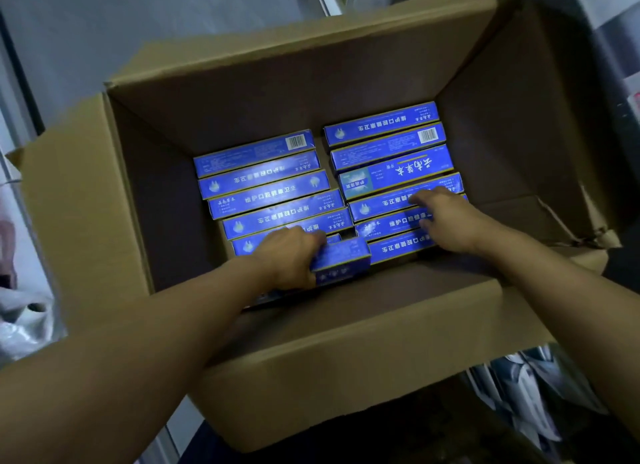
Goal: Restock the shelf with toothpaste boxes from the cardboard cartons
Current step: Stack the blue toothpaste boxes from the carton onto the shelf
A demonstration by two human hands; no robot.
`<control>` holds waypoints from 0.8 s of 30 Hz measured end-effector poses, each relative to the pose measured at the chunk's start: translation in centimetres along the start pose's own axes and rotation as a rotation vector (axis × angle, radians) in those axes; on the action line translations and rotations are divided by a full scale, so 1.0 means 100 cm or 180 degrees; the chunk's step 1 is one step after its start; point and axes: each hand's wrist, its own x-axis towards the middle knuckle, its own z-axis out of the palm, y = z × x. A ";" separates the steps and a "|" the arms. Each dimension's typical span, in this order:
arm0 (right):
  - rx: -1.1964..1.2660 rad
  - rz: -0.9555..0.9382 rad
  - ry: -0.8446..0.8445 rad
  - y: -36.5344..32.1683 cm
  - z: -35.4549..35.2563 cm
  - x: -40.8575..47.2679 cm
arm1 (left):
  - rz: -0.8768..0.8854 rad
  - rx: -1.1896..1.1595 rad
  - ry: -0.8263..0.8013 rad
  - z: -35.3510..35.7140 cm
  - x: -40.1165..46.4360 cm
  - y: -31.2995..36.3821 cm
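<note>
Both hands reach into the big brown cardboard carton (346, 325). The left hand (287, 256) grips one long blue toothpaste box (341, 257); the right hand (446, 218) rests spread on more blue boxes (388, 141). Next, lift it out.

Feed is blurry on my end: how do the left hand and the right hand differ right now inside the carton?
The left hand grips a blue toothpaste box tilted out of the left column; the right hand rests on the right column's boxes with fingers spread, lifting nothing visible. The left hand sits nearer the carton's front wall, the right hand farther in. Both reach down into the carton.
</note>
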 end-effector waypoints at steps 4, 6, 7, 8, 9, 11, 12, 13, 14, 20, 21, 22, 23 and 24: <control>0.0462 -0.0106 0.0075 -0.018 0.000 0.002 | -0.0442 -0.0955 0.0143 -0.032 0.004 -0.024; 0.0974 -0.0201 -0.0060 -0.031 -0.002 0.004 | -0.0539 -0.1429 0.0326 -0.047 0.005 -0.034; 0.1258 -0.0278 -0.0158 -0.038 -0.003 0.005 | -0.0526 -0.1552 0.0400 -0.053 0.007 -0.037; 0.1475 -0.0372 -0.0221 -0.044 -0.003 0.006 | -0.0481 -0.1606 0.0438 -0.059 0.008 -0.038; 0.1616 -0.0481 -0.0222 -0.050 -0.003 0.007 | -0.0431 -0.1616 0.0450 -0.063 0.011 -0.039; 0.1816 -0.0629 -0.0094 -0.060 -0.003 0.011 | -0.0374 -0.1512 0.0425 -0.071 0.014 -0.038; 0.1962 -0.0607 0.0000 -0.063 -0.003 0.013 | -0.0344 -0.1496 0.0393 -0.075 0.016 -0.038; 0.2147 -0.0513 0.0052 -0.066 -0.005 0.013 | -0.0304 -0.1544 0.0358 -0.077 0.017 -0.038; 0.2358 -0.0390 0.0047 -0.068 -0.005 0.015 | -0.0265 -0.1615 0.0331 -0.080 0.017 -0.037; 0.3750 0.0110 -0.0122 -0.067 -0.009 0.020 | -0.0496 -0.3108 0.0241 -0.077 0.018 -0.027; 0.3774 0.0154 -0.0200 -0.068 -0.009 0.020 | -0.0631 -0.3585 0.0274 -0.075 0.019 -0.026; 0.3773 0.0178 -0.0315 -0.070 -0.007 0.020 | -0.0744 -0.4035 0.0324 -0.074 0.021 -0.023; 0.3775 0.0153 -0.0451 -0.073 -0.005 0.020 | -0.0817 -0.4427 0.0378 -0.074 0.021 -0.018; 0.3815 0.0069 -0.0578 -0.076 -0.003 0.020 | -0.0864 -0.4756 0.0451 -0.075 0.022 -0.013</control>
